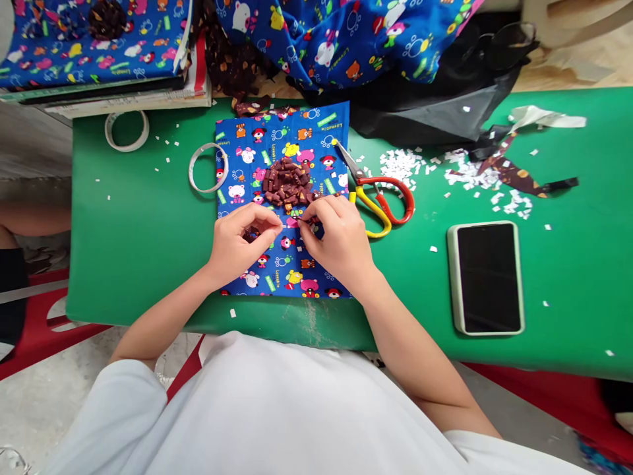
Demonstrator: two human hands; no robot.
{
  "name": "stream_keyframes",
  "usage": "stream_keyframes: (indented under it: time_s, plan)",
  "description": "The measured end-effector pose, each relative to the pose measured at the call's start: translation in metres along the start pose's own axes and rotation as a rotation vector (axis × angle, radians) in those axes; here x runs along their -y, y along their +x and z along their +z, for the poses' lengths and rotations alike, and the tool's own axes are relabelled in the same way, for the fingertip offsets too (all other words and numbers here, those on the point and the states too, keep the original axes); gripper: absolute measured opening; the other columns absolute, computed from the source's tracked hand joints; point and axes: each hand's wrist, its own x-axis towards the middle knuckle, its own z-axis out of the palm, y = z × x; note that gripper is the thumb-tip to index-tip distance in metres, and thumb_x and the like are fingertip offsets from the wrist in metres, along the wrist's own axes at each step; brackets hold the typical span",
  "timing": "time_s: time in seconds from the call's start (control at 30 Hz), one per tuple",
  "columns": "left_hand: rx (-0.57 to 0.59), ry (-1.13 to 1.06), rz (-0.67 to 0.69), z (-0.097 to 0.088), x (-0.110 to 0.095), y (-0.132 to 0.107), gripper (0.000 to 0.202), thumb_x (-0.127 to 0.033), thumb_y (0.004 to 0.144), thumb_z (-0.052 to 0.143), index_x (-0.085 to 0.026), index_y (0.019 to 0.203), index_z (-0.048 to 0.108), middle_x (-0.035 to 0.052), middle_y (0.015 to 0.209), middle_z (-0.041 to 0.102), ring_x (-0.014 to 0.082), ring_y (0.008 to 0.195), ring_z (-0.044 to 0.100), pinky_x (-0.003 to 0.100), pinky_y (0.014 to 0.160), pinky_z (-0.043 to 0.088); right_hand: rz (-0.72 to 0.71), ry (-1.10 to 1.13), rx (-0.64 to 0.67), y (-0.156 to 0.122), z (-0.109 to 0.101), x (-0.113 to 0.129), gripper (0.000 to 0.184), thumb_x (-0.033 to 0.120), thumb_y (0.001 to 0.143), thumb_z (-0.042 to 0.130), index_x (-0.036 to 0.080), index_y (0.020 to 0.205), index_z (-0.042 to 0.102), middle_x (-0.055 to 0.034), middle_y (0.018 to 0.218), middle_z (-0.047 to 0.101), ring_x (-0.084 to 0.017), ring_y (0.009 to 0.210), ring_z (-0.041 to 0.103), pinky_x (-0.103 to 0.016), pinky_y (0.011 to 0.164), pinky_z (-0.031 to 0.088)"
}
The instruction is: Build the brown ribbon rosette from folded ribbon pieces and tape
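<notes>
A blue cartoon-print cloth lies flat on the green table, with a heap of small dark brown cut pieces near its middle. Just below the heap, my left hand hovers over the cloth with thumb and index finger pinched; whatever is between the tips is too small to make out. My right hand faces it a short gap away, also pinched, with a tiny dark bit seeming to show at its fingertips. Right beside that hand rest scissors with red and yellow handles, their blades over the cloth's edge.
Two tape rolls lie on the left of the green table. White paper bits are scattered at right, near a phone. Black sheeting and more printed cloth cover the back; stacked books stand back left.
</notes>
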Motion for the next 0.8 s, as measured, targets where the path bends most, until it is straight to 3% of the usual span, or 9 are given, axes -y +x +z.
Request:
stream_keyframes:
  time_s: [0.17,0.27,0.47,0.63,0.8]
  plan:
    - [0.021,-0.082,-0.044,0.002,-0.003,-0.003,0.002,-0.019,0.078,0.068,-0.017,0.077,0.066,-0.0002,0.077,0.071,0.0090,0.067,0.066,0.020,0.063,0.054,0.029,0.189,-0.087,-0.001,-0.004,0.005,0.009,0.010,0.083,0.058,0.018,0.084,0.063,-0.0032,0.079,0.070,-0.016,0.069,0.061,-0.030,0.067,0.050]
    - [0.031,-0.155,-0.089,0.005,-0.006,-0.006,0.002,-0.019,0.077,0.068,-0.018,0.077,0.067,-0.0007,0.076,0.071,0.0096,0.068,0.067,0.020,0.064,0.055,0.231,0.468,-0.081,0.000,-0.012,0.015,0.009,0.017,0.082,0.065,0.020,0.090,0.068,-0.0012,0.087,0.074,-0.014,0.069,0.065,-0.028,0.067,0.053]
    - [-0.003,-0.270,-0.134,0.007,-0.011,-0.009,0.013,-0.027,0.077,0.074,-0.018,0.077,0.065,-0.0012,0.075,0.070,0.0091,0.064,0.068,0.020,0.062,0.057,0.655,1.080,-0.023,0.002,-0.018,0.033,0.016,0.036,0.072,0.080,0.024,0.078,0.072,0.0019,0.072,0.072,-0.013,0.062,0.064,-0.028,0.059,0.054]
    - [-0.006,-0.348,-0.190,0.008,-0.009,-0.009,0.026,-0.040,0.075,0.078,-0.018,0.076,0.064,-0.0011,0.075,0.069,0.0098,0.068,0.068,0.023,0.066,0.059,0.815,1.326,0.049,0.000,-0.010,0.035,0.025,0.043,0.065,0.083,0.023,0.072,0.070,0.0012,0.075,0.072,-0.012,0.065,0.063,-0.026,0.061,0.054]
    - [-0.023,-0.419,-0.219,0.011,-0.008,-0.009,0.030,-0.042,0.071,0.080,-0.018,0.073,0.062,-0.0028,0.071,0.066,0.0086,0.066,0.066,0.021,0.063,0.057,0.917,1.464,0.047,0.002,-0.006,0.037,0.033,0.045,0.053,0.088,0.022,0.066,0.069,0.0020,0.081,0.068,-0.009,0.068,0.058,-0.024,0.063,0.050]
